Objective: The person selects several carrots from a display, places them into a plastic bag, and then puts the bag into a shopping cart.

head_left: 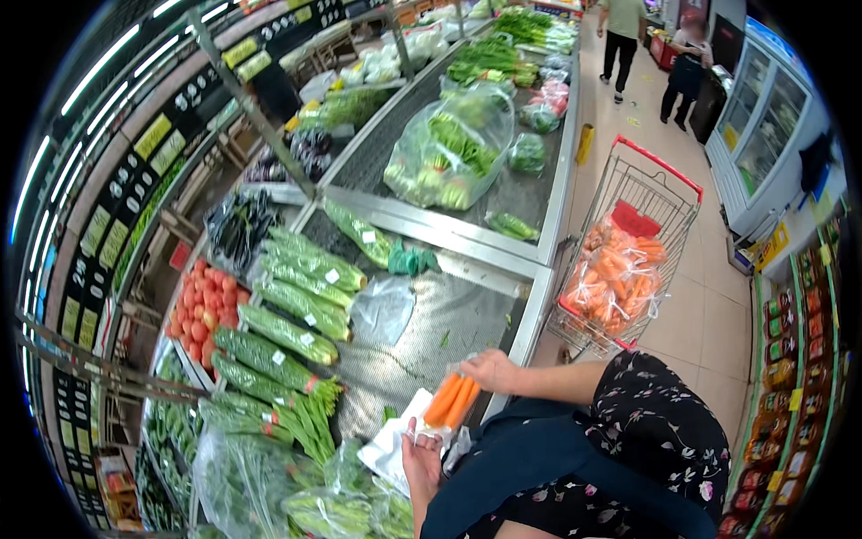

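A clear plastic bag of carrots [452, 401] lies tilted between my two hands, over the near edge of the produce stand. My right hand [494, 371] comes in from the right, its fingers closed on the bag's upper end. At the lower end, my left hand [421, 460] pinches the plastic between thumb and fingers. White plastic sheeting [392, 452] spreads beside my left hand on the stand. Bagged leafy greens [332, 508] lie just left of that hand. Further up, a thin clear bag [384, 310] rests flat on the metal mesh surface [449, 328].
Film-wrapped long green vegetables [287, 334] line the stand's left, beside tomatoes [205, 310]. A large bag of greens [453, 153] sits beyond the metal divider [431, 225]. Right of the stand is a shopping cart [660, 180] holding bagged carrots [620, 269]. Two people are farther down the aisle.
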`<state>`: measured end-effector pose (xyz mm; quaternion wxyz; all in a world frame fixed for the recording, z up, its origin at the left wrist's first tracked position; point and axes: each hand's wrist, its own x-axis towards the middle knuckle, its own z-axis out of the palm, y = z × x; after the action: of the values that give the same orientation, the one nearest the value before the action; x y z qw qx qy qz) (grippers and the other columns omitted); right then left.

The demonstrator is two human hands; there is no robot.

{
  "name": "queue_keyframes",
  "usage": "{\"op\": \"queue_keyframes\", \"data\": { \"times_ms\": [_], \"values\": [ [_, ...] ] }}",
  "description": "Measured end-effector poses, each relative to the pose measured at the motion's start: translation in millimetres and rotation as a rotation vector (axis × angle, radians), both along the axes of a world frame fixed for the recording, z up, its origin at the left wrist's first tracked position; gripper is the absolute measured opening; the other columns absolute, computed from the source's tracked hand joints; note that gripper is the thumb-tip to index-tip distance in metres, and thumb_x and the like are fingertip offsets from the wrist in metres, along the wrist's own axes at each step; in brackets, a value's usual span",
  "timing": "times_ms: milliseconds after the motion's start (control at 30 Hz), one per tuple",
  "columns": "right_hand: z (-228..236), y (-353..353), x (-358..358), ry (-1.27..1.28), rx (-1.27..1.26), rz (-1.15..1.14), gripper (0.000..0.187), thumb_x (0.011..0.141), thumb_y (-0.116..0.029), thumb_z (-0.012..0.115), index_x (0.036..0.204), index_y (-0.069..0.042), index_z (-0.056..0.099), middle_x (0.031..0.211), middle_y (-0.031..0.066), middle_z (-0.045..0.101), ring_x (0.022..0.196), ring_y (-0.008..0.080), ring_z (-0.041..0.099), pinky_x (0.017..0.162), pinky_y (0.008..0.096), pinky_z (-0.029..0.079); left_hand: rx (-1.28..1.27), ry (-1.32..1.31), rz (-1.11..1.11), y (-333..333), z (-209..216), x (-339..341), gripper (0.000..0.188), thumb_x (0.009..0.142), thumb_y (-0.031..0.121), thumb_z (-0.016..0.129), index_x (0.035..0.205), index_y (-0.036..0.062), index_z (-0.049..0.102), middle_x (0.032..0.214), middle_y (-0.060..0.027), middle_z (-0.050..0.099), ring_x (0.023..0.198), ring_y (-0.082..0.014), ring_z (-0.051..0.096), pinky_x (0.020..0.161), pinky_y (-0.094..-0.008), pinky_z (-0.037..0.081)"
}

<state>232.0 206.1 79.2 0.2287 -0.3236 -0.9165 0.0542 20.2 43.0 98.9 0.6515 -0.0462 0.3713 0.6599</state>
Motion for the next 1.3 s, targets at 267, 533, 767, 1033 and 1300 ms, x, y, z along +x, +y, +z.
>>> {"op": "queue_keyframes", "data": {
  "times_ms": [267, 533, 767, 1033, 1300],
  "values": [
    [2.5, 12.1, 13.5, 0.020, -0.515, -0.408, 0.012, 0.074, -0.014, 0.058, 0.070, -0.003, 0.060, 0.068, 0.0116, 0.060, 0.066, 0.0222, 0.062, 0.061, 0.0346, 0.049, 0.097, 0.051, -0.103, -6.5, 4.8, 1.6, 0.044, 0.098, 0.030, 0.037, 0.132, 0.0018, 0.034, 0.070, 0.0007, 0.038, 0.063, -0.0117, 0.040, 0.076, -0.0321, 0.045],
    [55.0, -66.5, -49.0, 0.637, -1.102, 0.365, 0.024, 0.083, 0.002, 0.044, 0.101, 0.000, 0.059, 0.077, 0.0046, 0.065, 0.067, 0.0124, 0.062, 0.058, 0.0277, 0.049, 0.140, 0.368, -0.134, 5.3, 42.1, 41.2, 0.046, 0.096, 0.016, 0.040, 0.135, -0.0039, 0.028, 0.106, -0.0089, 0.053, 0.093, -0.0178, 0.053, 0.089, -0.0362, 0.042],
    [19.4, -59.1, -48.5, 0.693, -1.539, -0.082, 0.031, 0.077, 0.001, 0.051, 0.107, -0.004, 0.058, 0.077, 0.0066, 0.063, 0.057, 0.0091, 0.056, 0.043, 0.0247, 0.042, 0.219, 0.358, -0.352, 18.9, -14.6, 48.9, 0.068, 0.086, -0.005, 0.047, 0.144, 0.0107, 0.015, 0.131, -0.0113, 0.040, 0.115, -0.0204, 0.046, 0.094, -0.0323, 0.041],
    [15.1, -61.5, -51.1, 0.079, -0.823, -0.037, 0.024, 0.063, -0.026, 0.067, 0.072, -0.005, 0.060, 0.068, 0.0131, 0.062, 0.066, 0.0309, 0.062, 0.056, 0.0416, 0.047, 0.261, 0.523, -0.487, 25.4, -47.1, 25.7, 0.059, 0.084, -0.008, 0.046, 0.140, 0.0056, 0.030, 0.123, -0.0087, 0.051, 0.108, -0.0146, 0.051, 0.093, -0.0275, 0.041],
    [-132.5, 21.7, -3.1, 0.432, -1.579, -0.702, 0.019, 0.069, -0.024, 0.061, 0.071, -0.005, 0.059, 0.070, 0.0114, 0.061, 0.053, 0.0236, 0.053, 0.050, 0.0403, 0.045, 0.249, 1.729, -0.685, 15.0, -128.9, -17.1, 0.023, 0.079, 0.031, 0.064, 0.080, 0.0084, 0.064, 0.060, -0.0074, 0.052, 0.064, -0.0231, 0.049, 0.065, -0.0381, 0.039]
  ]
}}
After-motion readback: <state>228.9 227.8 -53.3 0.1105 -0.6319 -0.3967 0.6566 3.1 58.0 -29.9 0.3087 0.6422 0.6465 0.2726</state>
